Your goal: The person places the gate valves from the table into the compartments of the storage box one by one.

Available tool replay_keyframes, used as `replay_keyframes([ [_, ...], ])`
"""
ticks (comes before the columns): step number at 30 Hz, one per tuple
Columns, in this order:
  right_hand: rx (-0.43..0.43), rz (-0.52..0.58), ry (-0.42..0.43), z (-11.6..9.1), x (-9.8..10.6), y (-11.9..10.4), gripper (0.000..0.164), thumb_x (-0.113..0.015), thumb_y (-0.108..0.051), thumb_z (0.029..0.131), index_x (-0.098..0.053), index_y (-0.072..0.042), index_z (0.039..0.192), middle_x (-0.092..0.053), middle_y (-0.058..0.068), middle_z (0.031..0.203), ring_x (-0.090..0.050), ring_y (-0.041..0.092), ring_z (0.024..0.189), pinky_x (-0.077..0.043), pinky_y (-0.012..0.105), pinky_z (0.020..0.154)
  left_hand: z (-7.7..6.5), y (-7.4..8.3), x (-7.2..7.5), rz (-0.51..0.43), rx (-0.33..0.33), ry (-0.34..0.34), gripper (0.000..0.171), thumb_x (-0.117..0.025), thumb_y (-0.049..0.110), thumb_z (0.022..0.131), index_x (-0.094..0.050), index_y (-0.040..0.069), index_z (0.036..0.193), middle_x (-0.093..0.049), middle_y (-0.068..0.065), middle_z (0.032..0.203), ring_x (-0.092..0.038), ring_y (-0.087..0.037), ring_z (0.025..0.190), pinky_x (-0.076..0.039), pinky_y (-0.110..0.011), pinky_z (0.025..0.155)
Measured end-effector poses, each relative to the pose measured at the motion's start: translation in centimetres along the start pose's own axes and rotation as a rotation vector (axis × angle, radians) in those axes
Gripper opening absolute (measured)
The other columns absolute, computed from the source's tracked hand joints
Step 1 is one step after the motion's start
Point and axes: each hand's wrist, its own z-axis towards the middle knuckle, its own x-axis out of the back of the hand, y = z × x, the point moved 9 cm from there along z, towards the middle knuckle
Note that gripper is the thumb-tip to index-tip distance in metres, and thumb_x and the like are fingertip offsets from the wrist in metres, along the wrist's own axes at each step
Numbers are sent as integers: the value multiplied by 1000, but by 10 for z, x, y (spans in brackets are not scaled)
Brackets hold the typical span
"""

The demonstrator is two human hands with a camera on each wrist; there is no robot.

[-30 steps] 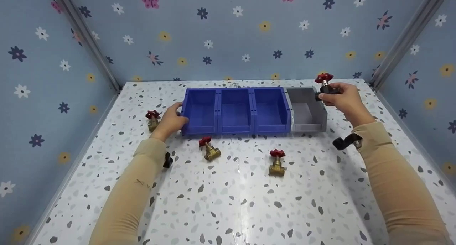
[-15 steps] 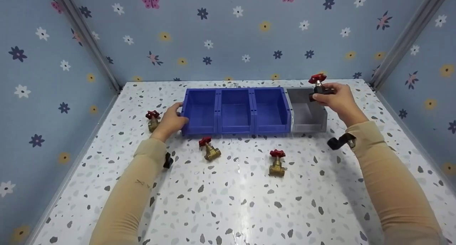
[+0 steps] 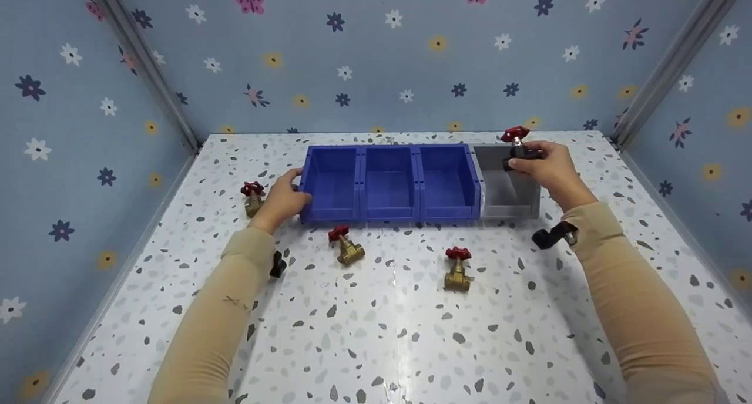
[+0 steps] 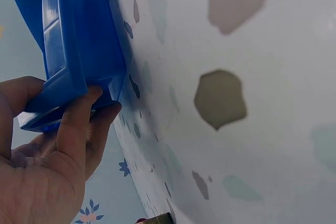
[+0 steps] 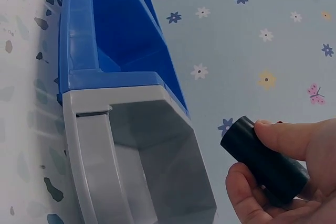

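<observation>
apparently little is finished so far: none of the four valves in sight rests in a bin. taking the middle of the bin row as the dial's centre in the head view, the right hand (image 3: 552, 168) is at about 2 to 3 o'clock, its fingers and thumb gripping a black valve (image 3: 518, 152) by the body, red handwheel up. that valve is above the grey bin (image 3: 510, 211), apart from it, so its placing looks underway but not done.

at 9 o'clock, the left hand (image 3: 282, 200) grips the side of the leftmost blue bin (image 3: 331, 214), thumb and fingers about its wall, seemingly to steady the row.

on the worktop (image 3: 399, 339), three brass valves remain outside the bins: one (image 3: 254, 206) at nearly 9 o'clock, one (image 3: 351, 253) at 7 and one (image 3: 457, 280) at 5. if they belong to the same work, all three are left to handle.
</observation>
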Motion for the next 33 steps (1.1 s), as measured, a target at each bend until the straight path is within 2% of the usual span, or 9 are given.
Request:
replay_keyframes([
  [3, 3, 2, -5, 1, -3, 1, 71, -72, -16, 105, -40, -2, 166, -43, 27, 165, -57, 28, 135, -55, 33, 114, -1, 0, 0, 2, 7, -4, 82, -56, 3, 93, -30, 6, 171, -49, -33, 160, -51, -44, 147, -49, -57, 120],
  [9, 17, 22, -10, 2, -9, 4, 72, -73, -14, 104, -39, 0, 166, -41, 29, 165, -58, 29, 135, -60, 18, 97, -2, 1, 0, 10, 11, -8, 82, -56, 4, 93, -30, 7, 171, -49, -33, 160, -51, -44, 147, -47, -57, 122],
  [13, 9, -2, -7, 3, -14, 7, 70, -73, -16, 104, -42, -2, 166, -45, 26, 163, -61, 24, 128, -60, 19, 96, -2, 1, 0, 0, -1, -5, 81, -56, 3, 92, -32, 6, 170, -51, -33, 157, -54, -44, 143, -49, -57, 120],
  [20, 40, 30, -10, 7, -21, 11, 65, -71, -12, 104, -45, 4, 161, -46, 30, 156, -64, 8, 98, -59, 14, 82, -2, 1, 0, -21, -7, -4, 82, -55, 1, 93, -31, 8, 171, -54, -33, 155, -56, -42, 141, -51, -56, 118],
  [33, 23, 45, -19, 10, -30, 17, 64, -73, -11, 103, -45, 6, 159, -50, 29, 153, -67, 5, 93, -61, 16, 86, -2, 2, 0, -13, -13, 2, 81, -55, 1, 92, -32, 7, 170, -58, -34, 149, -59, -42, 136, -53, -55, 115],
])
